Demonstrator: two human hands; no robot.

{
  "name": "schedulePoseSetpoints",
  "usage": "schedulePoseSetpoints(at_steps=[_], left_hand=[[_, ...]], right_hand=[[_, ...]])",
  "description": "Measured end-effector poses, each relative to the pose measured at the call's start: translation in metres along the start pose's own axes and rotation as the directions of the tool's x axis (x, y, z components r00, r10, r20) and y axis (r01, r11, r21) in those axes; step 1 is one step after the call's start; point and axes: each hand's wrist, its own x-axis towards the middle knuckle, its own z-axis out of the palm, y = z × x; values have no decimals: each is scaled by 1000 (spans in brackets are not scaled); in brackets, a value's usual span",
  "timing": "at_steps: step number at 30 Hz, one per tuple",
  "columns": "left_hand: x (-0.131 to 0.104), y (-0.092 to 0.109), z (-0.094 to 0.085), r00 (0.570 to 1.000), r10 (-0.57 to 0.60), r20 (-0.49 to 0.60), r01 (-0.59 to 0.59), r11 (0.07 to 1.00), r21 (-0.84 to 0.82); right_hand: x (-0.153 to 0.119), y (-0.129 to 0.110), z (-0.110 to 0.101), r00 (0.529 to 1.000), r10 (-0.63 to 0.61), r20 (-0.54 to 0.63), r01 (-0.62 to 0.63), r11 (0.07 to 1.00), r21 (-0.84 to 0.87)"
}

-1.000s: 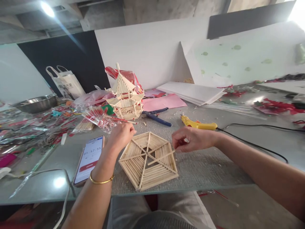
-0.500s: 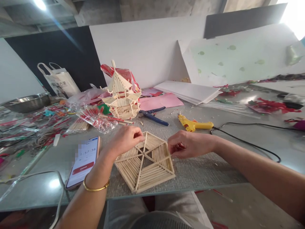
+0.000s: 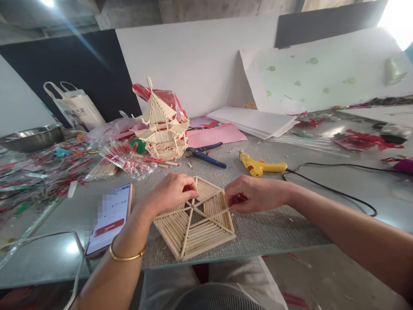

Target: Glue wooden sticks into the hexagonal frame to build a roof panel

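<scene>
A six-sided panel of pale wooden sticks (image 3: 206, 237) lies flat near the table's front edge, with spokes meeting at its middle and a gap around them. My left hand (image 3: 176, 191) is over the panel's upper left part, fingers curled and closed; whatever is under the fingertips is hidden. At the panel's right side my right hand (image 3: 247, 193) pinches the end of a thin wooden stick (image 3: 211, 216). That stick slants across the right part of the panel, its far end close to the central gap.
Behind the panel stand a stick-built pavilion model (image 3: 161, 129), blue-handled pliers (image 3: 208, 157) and a yellow glue gun (image 3: 263, 166) with a black cord. A phone (image 3: 109, 217) lies at left, near bagged sticks (image 3: 125, 159). White boards (image 3: 251, 120) are stacked farther back.
The camera view has shifted slightly. My left hand has moved a little inward, its fingertips closer to the panel's middle. My right hand still pinches the stick, nearly in place.
</scene>
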Motion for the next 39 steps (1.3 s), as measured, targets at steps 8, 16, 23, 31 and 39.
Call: schedulePoseSetpoints(at_steps=[8,16,23,31,39], left_hand=[[-1,2,2,997,51,57,-48,998,-41],[-2,5,1,990,72,123,-60,993,-100],[-3,8,0,971,100,217,-70,987,-142],[-4,13,-1,946,160,282,-117,980,-161],[-4,18,4,943,145,301,-104,984,-147]], right_hand=[[1,0,0,999,-30,-11,30,999,-19],[0,1,1,999,-48,-22,48,999,-23],[-1,1,2,999,-35,-33,34,999,-24],[-1,1,2,998,-48,-34,47,998,-36],[-2,2,2,995,-85,-54,82,995,-50]])
